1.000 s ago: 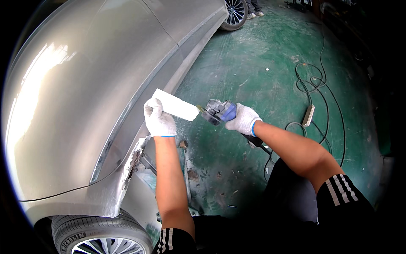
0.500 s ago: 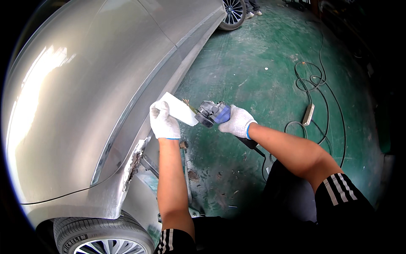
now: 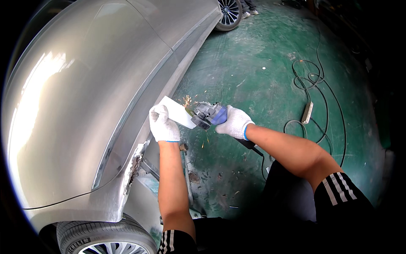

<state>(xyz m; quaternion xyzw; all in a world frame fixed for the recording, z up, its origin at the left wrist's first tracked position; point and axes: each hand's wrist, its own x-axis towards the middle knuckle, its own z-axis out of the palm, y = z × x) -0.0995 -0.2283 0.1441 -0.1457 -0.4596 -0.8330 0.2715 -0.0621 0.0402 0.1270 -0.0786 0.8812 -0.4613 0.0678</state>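
Note:
My left hand [image 3: 163, 123], in a white knit glove, is closed on the near end of a flat white metal piece [image 3: 176, 112]. In my gloved right hand [image 3: 235, 122] is a blue and grey angle grinder [image 3: 210, 115], gripped round its body. Its disc, partly hidden by the guard, meets the far edge of the white piece. Orange sparks [image 3: 187, 100] fly up from that contact, and a few drop below the grinder. To the left, a beige-silver car [image 3: 97, 84] has a ragged, cut-open lower sill [image 3: 134, 165] near its wheel.
A tyre [image 3: 101, 235] stands at the lower left, another wheel [image 3: 229, 12] at the top. Black cable coils and a white power strip [image 3: 307, 112] lie on the green floor [image 3: 253, 76] at right. A person's shoes [image 3: 249, 14] show beyond the far wheel. Below my left wrist is a metal stand [image 3: 186, 169].
The sparks have grown from a faint spray to a bright burst, with some now falling below the grinder. The grinder has shifted slightly left against the white piece.

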